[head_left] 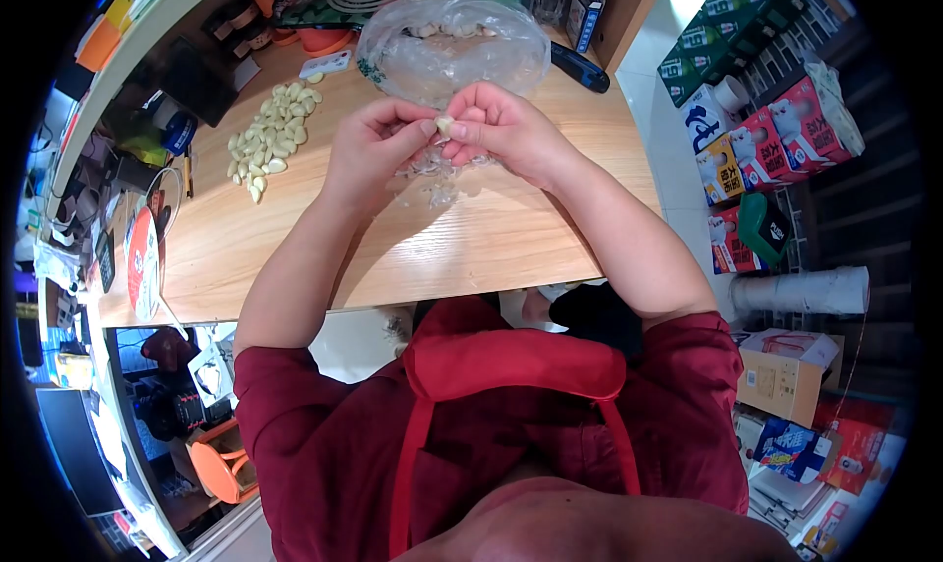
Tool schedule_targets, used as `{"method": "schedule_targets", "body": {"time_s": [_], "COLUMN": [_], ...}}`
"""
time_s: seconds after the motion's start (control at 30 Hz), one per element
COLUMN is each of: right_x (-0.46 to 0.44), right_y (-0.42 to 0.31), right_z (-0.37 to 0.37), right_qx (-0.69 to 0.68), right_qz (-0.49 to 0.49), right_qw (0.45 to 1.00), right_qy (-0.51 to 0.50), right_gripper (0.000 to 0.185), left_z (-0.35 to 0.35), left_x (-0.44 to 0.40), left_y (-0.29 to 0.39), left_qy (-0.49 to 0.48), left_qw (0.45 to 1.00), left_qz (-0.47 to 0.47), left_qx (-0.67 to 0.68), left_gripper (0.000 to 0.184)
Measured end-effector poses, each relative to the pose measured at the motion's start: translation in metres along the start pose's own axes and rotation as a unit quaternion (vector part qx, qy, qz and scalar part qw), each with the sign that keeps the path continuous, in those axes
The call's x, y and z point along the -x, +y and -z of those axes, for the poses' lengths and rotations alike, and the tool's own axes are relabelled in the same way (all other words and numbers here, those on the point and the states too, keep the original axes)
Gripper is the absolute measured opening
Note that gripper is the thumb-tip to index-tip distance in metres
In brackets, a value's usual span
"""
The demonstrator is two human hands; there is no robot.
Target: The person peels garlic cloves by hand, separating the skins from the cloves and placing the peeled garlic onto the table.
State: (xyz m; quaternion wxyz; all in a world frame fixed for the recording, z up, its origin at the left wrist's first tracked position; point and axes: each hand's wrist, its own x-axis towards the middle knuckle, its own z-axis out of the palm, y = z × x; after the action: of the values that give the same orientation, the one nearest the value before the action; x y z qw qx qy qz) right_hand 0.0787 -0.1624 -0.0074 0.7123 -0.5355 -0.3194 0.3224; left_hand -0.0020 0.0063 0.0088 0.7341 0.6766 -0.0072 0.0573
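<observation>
Both of my hands meet over the table, pinching one pale garlic clove (444,126) between thumbs and fingertips. My left hand (378,149) grips it from the left, and my right hand (506,135) has it from the right, fingers curled. Just beneath them lie loose papery garlic skins (439,169) on the wood. A pile of peeled garlic cloves (275,130) is spread left of my left hand. Beyond my hands sits a clear plastic bag (452,61) with more garlic (452,29) inside it.
The wooden table (471,238) ends close to my body. A dark-handled tool (580,68) lies right of the bag, near a small upright box (584,17). A round red-and-white fan (143,257) is at the left edge. Stacked cartons (761,149) stand on the floor at right.
</observation>
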Motion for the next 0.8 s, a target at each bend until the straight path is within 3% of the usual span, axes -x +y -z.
{"method": "schedule_targets", "body": {"time_s": [0.8], "right_x": [0.003], "right_y": [-0.008], "right_z": [-0.001], "right_qx": [0.025], "right_qz": [-0.012], "right_qw": [0.999], "right_qy": [-0.016], "right_gripper": [0.015], "left_z": [-0.008], "left_x": [0.0], "left_y": [-0.005], "left_qy": [0.06], "left_qw": [0.989], "left_qz": [-0.026], "left_qx": [-0.136], "left_gripper": [0.007]}}
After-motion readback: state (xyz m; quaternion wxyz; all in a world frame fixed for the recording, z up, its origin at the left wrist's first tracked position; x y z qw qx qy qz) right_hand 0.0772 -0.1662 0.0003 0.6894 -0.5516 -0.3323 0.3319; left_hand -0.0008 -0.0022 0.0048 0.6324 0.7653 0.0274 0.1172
